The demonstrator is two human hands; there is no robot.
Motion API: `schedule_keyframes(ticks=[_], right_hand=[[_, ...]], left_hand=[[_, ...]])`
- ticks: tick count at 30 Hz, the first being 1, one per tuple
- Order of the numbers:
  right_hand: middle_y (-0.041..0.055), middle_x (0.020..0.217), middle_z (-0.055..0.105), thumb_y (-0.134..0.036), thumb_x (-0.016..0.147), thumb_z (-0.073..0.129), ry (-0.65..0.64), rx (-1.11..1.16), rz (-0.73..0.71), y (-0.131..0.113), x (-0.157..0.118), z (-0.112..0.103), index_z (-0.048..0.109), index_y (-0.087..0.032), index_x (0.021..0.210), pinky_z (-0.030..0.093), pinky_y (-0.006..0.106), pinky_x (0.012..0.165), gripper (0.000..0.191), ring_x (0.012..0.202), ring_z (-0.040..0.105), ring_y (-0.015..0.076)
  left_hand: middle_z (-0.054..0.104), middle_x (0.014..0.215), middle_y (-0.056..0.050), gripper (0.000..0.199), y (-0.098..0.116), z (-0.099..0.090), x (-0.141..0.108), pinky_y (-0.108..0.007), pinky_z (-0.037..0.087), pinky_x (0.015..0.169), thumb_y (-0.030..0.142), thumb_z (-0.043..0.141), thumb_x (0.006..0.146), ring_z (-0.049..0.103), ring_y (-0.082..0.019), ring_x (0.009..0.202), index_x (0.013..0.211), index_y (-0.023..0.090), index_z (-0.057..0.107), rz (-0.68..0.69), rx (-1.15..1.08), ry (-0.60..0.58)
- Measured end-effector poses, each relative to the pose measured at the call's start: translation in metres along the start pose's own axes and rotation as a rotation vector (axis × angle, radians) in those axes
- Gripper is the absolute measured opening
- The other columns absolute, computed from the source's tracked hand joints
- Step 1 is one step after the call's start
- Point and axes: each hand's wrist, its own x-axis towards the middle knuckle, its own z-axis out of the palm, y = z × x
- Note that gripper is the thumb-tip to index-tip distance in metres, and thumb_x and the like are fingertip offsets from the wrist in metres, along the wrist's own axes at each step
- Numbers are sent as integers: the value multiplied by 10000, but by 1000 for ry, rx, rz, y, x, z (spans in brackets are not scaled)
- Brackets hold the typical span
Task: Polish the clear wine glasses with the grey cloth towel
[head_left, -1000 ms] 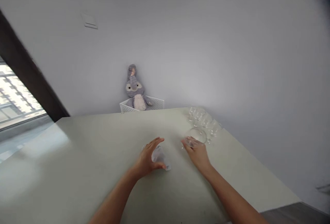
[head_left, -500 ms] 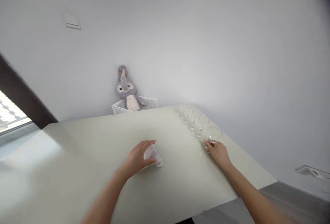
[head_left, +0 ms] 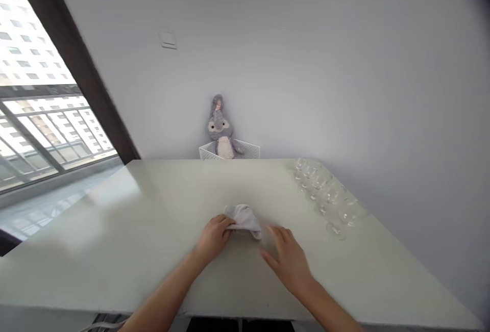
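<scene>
A crumpled pale grey cloth [head_left: 243,221] lies on the pale stone tabletop [head_left: 153,204], and my left hand [head_left: 214,237] holds its left end with the fingers closed over it. My right hand [head_left: 287,260] is open and empty, with its fingertips a little to the right of the cloth and not touching it. Several clear stemmed glasses [head_left: 325,194] stand in a slanting row along the table's right side, well away from both hands.
A grey plush toy [head_left: 219,130] sits in a white mesh basket [head_left: 229,152] beyond the table's far edge. A white wall [head_left: 344,67] rises behind it. A dark-framed window [head_left: 42,102] fills the left side, and the table's near edge runs below my hands.
My right hand has let go of the glass at the row's end and moved left, close to the cloth. My left hand has moved to the cloth's left end. The view has swung.
</scene>
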Motion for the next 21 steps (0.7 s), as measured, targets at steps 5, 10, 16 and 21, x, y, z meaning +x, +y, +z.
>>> schedule_keyframes(ticks=[5,10,16,21], right_hand=[[52,908,615,-267,777,464,-116,-57,-23,-33,49,4,562,-207,966,394,310,693,221,837,552,203],[14,814,626,-189,805,390,45,-4,80,-6,35,-33,584,-215,886,378,257,592,212,694,562,153],[87,872,617,-339,830,444,188,-250,-229,-9,-29,-77,603,-188,920,409,323,629,237,754,544,211],[83,1081,593,-346,866,383,61,-225,-210,11,-49,-64,593,-208,1033,458,360,762,302,945,552,221]], left_hand=[[584,865,-29,338,23,-33,15,-242,423,683,16,386,710,534,-125,767,928,193,575,92,-98,126],[594,876,-30,379,36,-50,54,-261,438,717,-15,361,674,540,-136,824,901,191,584,172,-105,245],[491,1210,-51,521,52,-21,85,-387,355,943,-41,342,685,406,-182,1147,1099,221,518,288,42,198],[421,1278,-77,490,49,-18,9,-406,391,925,49,322,788,380,-193,1177,1236,239,384,131,106,259]])
